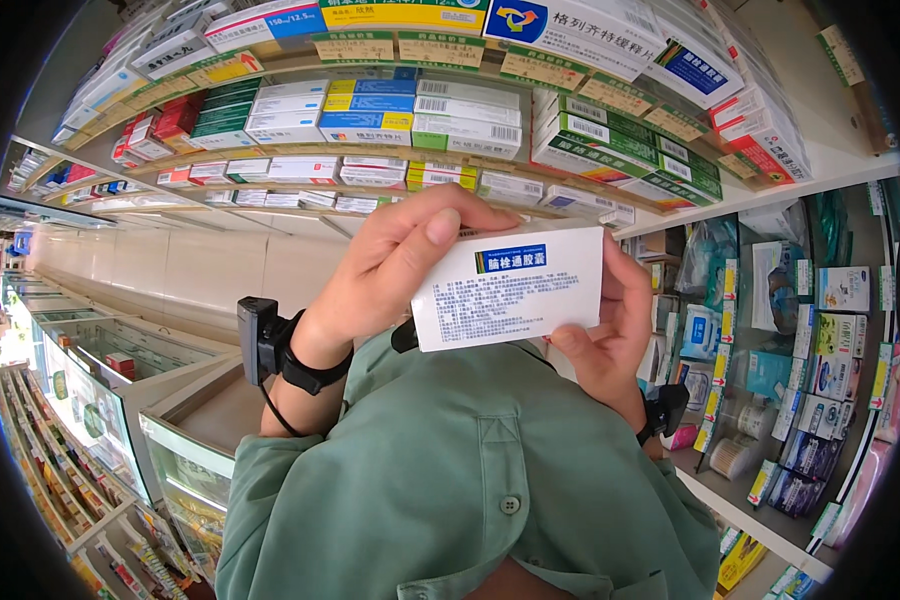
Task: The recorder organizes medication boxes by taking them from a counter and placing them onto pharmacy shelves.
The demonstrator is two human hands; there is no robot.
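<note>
I hold a flat white carton [515,290] with a blue label strip and small print up in front of the camera, using both hands. My left hand [390,265] grips its left end, thumb across the top edge. My right hand [610,330] cups its right end and lower corner, thumb under the bottom edge. Both wrists wear black strapped devices; green sleeves rise from the lower edge.
Shelves [370,150] packed with rows of boxes in white, green, blue, yellow and red run behind the carton. A rack [810,350] of small packets and boxes stands to the right. Glass display counters [100,370] line the left side.
</note>
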